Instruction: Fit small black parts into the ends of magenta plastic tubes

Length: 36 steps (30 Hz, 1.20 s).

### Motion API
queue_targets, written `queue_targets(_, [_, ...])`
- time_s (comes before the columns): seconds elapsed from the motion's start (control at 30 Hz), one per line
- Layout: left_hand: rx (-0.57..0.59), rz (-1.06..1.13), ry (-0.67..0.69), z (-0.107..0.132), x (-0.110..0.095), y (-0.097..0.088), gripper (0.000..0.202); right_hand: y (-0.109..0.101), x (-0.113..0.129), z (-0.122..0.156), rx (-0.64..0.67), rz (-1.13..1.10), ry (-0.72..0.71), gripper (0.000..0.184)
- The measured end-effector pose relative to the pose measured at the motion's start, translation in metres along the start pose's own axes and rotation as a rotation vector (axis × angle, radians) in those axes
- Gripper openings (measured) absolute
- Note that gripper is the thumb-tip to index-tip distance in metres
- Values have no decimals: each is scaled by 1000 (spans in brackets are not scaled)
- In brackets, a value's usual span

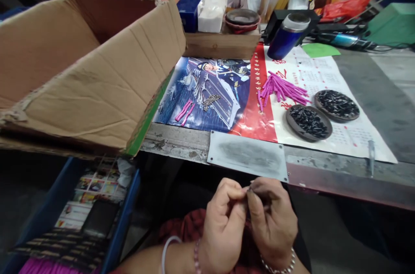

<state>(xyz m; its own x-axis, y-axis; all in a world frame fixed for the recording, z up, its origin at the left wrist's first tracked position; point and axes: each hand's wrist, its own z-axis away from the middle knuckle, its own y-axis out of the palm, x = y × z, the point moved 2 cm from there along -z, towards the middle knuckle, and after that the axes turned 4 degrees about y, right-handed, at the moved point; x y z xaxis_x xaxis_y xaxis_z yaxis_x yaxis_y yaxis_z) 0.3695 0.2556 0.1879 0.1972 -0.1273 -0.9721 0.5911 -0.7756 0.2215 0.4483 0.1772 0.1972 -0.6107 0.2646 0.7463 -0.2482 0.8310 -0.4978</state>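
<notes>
My left hand (225, 222) and my right hand (274, 215) meet in front of the table edge, above my lap. Both are closed, with thumbs and index fingers pinched close together. Whatever lies between the fingertips is hidden or too small to name. Just beyond them a pale plate with a dark smudged middle (248, 155) lies at the table's edge. Farther back are a pile of magenta sticks (282, 88), a small heap of tiny beadlike pieces (211, 102) and two pink-handled pieces (184, 112). Two shallow bowls (309, 122) hold thin dark pieces.
A large open cardboard box (106, 79) takes up the left side. Below it stands a blue bin (129, 205). A printed poster (243, 122) covers much of the table. Toward the back are a blue tumbler (285, 38), a tissue pack (212, 10) and a wooden box (220, 45).
</notes>
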Motion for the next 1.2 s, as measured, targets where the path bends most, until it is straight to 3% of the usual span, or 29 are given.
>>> queue_targets(0.4, [12,3,-5,5,-3,0,15,-3,2,-5,30,97,-181,22])
queue_targets(0.5, [19,-9,13,7,-2,0,17,-3,1,-7,78,18,-95,33])
queue_targets(0.63, [27,-3,-8,6,2,-1,14,1,-3,-10,278,-190,138,43])
queue_targets(0.73, [13,-2,0,4,7,-3,12,3,-6,-9,287,-227,98,46])
queue_targets(0.9, [-45,-2,43,1,17,-5,19,7,-12,-4,167,-157,-46,37])
queue_targets(1.03, [-106,18,-11,1,24,0,27,7,-13,3,152,-145,10,30])
queue_targets(1.2, [-119,79,17,2,29,6,22,3,-13,5,194,-196,100,27])
